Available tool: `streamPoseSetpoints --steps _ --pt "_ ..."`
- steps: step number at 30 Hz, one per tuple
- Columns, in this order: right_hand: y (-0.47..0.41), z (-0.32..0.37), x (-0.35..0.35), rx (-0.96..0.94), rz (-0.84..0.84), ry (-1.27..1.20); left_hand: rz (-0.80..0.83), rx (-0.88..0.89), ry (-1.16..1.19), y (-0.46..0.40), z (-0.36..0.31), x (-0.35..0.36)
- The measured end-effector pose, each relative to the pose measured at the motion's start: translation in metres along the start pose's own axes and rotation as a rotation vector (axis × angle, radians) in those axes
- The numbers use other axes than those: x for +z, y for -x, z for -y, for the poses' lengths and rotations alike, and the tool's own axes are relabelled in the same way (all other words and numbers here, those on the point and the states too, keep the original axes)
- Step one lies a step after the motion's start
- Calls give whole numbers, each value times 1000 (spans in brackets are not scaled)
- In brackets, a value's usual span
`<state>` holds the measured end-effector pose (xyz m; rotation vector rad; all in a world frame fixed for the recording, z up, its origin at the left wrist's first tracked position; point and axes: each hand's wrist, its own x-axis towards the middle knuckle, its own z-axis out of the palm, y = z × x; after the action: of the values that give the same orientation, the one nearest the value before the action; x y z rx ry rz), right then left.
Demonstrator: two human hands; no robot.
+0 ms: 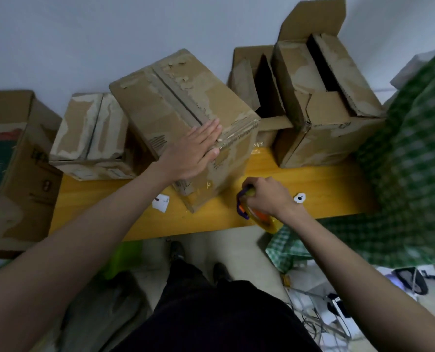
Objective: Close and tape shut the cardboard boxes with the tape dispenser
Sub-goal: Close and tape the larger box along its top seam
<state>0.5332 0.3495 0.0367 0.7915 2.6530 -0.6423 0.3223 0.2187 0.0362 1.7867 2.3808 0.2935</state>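
A worn cardboard box [175, 107] with its top flaps closed stands tilted in the middle of the yellow table [313, 184]. My left hand [193, 153] lies flat with straight fingers on the box's near top edge, over a strip of clear tape. My right hand [267, 196] grips the tape dispenser [252, 212], purple and orange with a roll of clear tape, low over the table just right of the box. Two open boxes [333, 102] [252, 80] stand at the back right with flaps up. A smaller closed box [89, 133] sits at the left.
A big cardboard box [13, 168] stands off the table's left end. Green checked cloth [409, 158] covers the right side. Two white paper scraps [161, 202] [299, 198] lie on the table. Cables and clutter cover the floor at lower right.
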Motion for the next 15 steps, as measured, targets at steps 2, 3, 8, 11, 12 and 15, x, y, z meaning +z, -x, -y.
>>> streamPoseSetpoints --steps 2,3,8,11,12,15 --pt "-1 2 -3 -3 -45 -51 -48 -34 50 -1 -4 -1" --pt "0 1 -5 -1 -58 -77 -81 -43 71 -3 -6 -3" --pt "10 -4 -12 -19 -122 -132 -181 -10 -135 -20 -16 -3" --pt "18 -9 -16 -12 -172 -161 -177 -79 -231 -26 -29 0" --pt "22 -11 -18 -8 -193 -182 -161 -118 -252 -28 -34 1" --pt "32 -16 -23 -12 -268 -250 -135 -203 -293 -35 -44 1"
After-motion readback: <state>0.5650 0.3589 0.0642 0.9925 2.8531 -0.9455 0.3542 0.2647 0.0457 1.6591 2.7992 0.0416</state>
